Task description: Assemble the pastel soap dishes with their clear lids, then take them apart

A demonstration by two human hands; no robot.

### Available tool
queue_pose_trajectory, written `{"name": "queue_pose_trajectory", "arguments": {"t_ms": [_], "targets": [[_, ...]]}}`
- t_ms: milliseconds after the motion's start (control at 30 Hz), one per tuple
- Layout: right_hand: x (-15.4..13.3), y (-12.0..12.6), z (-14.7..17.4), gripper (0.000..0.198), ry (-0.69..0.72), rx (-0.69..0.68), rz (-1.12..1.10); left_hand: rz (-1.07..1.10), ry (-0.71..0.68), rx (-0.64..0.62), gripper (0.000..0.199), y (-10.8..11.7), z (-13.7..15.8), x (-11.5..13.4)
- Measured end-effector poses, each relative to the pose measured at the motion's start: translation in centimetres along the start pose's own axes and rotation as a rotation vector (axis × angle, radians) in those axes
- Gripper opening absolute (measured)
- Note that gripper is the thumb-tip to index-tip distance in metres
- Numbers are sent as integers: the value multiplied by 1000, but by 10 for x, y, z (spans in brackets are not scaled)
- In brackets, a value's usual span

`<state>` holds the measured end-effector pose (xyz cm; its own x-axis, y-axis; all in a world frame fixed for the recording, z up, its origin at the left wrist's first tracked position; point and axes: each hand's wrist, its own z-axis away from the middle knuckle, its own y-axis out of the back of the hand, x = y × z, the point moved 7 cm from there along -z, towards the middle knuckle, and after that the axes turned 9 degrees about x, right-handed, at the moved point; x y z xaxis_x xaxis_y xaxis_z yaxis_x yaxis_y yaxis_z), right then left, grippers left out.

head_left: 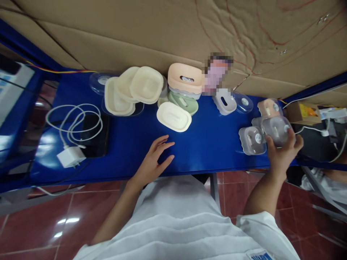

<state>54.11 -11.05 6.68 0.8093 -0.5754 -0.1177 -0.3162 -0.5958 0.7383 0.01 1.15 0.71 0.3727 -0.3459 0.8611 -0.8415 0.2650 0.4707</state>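
Note:
At the right end of the blue table, my right hand [283,150] has its fingers closed round the near edge of a soap box with a clear lid [275,128]. A second clear-lidded soap box [251,141] stands just to its left, and a peach one [269,107] sits behind. My left hand [154,160] hovers over the table's front part, fingers apart and holding nothing. Nearest to it is a cream oval lid or tray [174,116], which leans by a green piece [184,103]. Behind these, a peach slotted shell [185,77] rests on a stack.
Several cream trays [146,85] overlap at the back left beside a clear cover [99,83]. A white slotted shell [225,102] and another clear cover [243,103] lie back right. A white charger [71,157] with coiled cable lies left. Cardboard [135,32] walls the back.

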Motion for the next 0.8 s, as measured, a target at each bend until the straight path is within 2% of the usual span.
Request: {"name": "queue_pose_trajectory", "arguments": {"t_ms": [133,233,333,467,600,800], "targets": [[3,-11,9,93,-14,-33,-40,-5,-4,-1,37,0,0,-2],[7,-16,3,86,-31,-23,-48,-6,-9,0,35,0,0,-2],[19,-30,-19,80,-48,-16,-36,1,-6,5,33,0,0,-3],[36,-59,-68,85,-96,-21,-4,1,-3,3,32,-1,0,-2],[39,-88,-108,89,-135,-81,2,3,9,8,32,0,-1,-2],[27,-104,-117,87,-112,-165,25,20,22,22,31,2,-1,-4]]}}
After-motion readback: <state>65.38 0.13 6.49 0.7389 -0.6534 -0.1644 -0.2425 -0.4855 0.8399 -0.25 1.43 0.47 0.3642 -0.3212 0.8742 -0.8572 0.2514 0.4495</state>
